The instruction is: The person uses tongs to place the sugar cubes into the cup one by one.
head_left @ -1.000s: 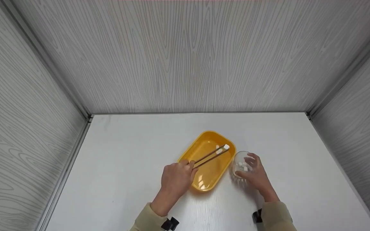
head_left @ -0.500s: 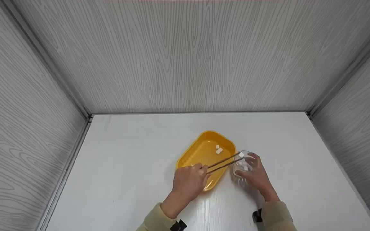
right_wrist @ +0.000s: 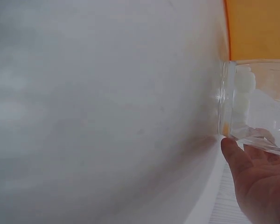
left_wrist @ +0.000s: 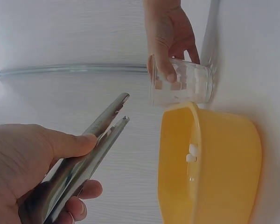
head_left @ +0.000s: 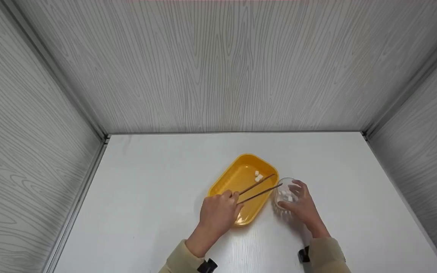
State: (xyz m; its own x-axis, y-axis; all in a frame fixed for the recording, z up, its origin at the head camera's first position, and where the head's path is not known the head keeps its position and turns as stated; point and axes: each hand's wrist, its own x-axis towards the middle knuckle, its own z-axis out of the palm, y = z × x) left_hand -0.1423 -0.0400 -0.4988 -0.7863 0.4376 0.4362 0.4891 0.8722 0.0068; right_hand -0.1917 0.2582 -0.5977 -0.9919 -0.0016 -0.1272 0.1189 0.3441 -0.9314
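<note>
My left hand (head_left: 219,213) grips metal tongs (left_wrist: 91,154) above a yellow tray (head_left: 224,182). The tongs' tips stand apart with nothing between them, over the tray's right side near the glass. Several small white cubes (head_left: 258,178) lie in the tray's far right part. My right hand (head_left: 302,204) curls its fingers and thumb around a clear glass (right_wrist: 266,102) standing against the tray's right side. White cubes (left_wrist: 199,81) rest at the bottom of the glass. In the right wrist view the thumb touches the glass near its base.
The tray and glass stand on a white table (head_left: 157,178). Grey wood-grain panels (head_left: 222,76) enclose the table at the back and both sides. A black wrist camera (head_left: 207,266) is strapped near each sleeve.
My left hand carried a white cube in the tongs from the tray to the glass. The tongs then opened, the cube left them, and they drew back left. My right hand stayed.
</note>
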